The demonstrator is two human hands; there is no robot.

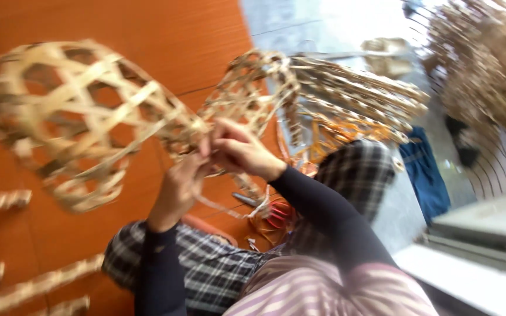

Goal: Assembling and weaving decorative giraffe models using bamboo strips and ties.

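**Both hands pinched at the join of 2 woven baskets**

Your left hand [180, 187] and right hand [238, 151] meet fingertip to fingertip, fingers closed on thin bamboo strips [229, 206] where 2 open-weave baskets touch. The rounded basket [74, 117] lies at 9 o'clock from your fingers, the second basket [253, 88] at 1 o'clock. Motion blur hides exactly which strip each finger grips. Below, at 6 o'clock, sit your checked trousers [218, 269] on the orange floor [147, 35].
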